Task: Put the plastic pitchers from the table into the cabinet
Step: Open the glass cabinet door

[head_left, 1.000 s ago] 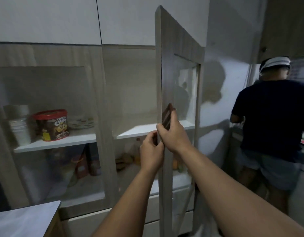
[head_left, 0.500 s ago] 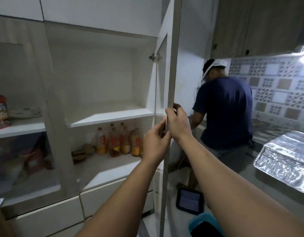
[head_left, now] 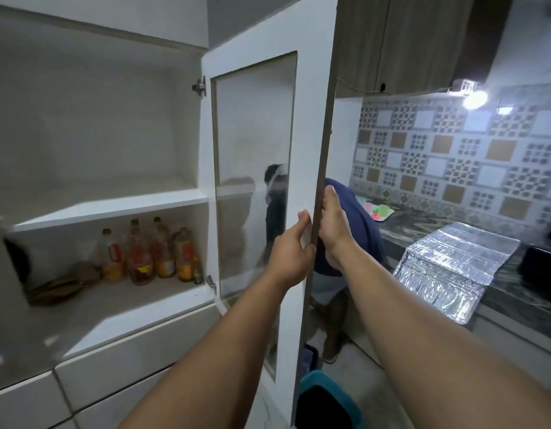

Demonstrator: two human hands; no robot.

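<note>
The cabinet's glass-paned door [head_left: 308, 125] stands swung wide, its edge toward me. My left hand [head_left: 291, 253] grips the door's inner side near the edge, thumb on the edge. My right hand [head_left: 333, 226] holds the outer side of the same edge, fingers wrapped round it. Inside the cabinet [head_left: 91, 128], the upper white shelf [head_left: 113, 209] is bare. The lower shelf holds several bottles [head_left: 150, 252] and a brown bundle [head_left: 60, 283]. No plastic pitchers or table are in view.
A person in a dark blue shirt [head_left: 354, 230] bends over just behind the door. A foil-covered tray [head_left: 454, 267] lies on the dark counter at right. A teal-rimmed bin [head_left: 327, 400] sits on the floor below the door. Drawers [head_left: 113, 366] run beneath the cabinet.
The door has swung further to the right with both hands on its edge, exposing more of the cabinet interior. My view has turned right toward the counter.
</note>
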